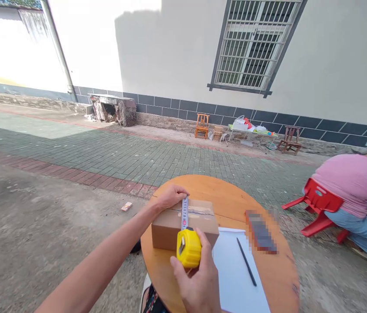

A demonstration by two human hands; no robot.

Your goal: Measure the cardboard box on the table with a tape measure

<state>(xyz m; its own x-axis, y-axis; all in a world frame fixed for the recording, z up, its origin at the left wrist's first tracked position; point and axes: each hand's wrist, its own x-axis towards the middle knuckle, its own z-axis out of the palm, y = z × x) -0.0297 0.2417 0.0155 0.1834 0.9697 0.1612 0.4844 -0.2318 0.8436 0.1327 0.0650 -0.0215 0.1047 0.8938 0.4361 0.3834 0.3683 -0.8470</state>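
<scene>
Tape stretched across a box on the round desk.
The right hand (199,282) gripped the yellow tape measure (188,248) at the near edge of the box (170,226); the left hand (169,196) pinched the tape's end at the far edge, beside paper (232,269) and a pen (246,261).

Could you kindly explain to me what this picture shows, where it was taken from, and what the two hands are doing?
There is one picture, from a camera worn on a person's head, looking forward and down. No machine: two bare hands. The right hand holds a yellow tape measure. Its tape runs across the top of a cardboard box, and the left hand presses the tape's far end at the box's far edge. The box stands on a round wooden table, beside a white sheet of paper with a pen on it. Another person sits to the right on a red chair.
</scene>
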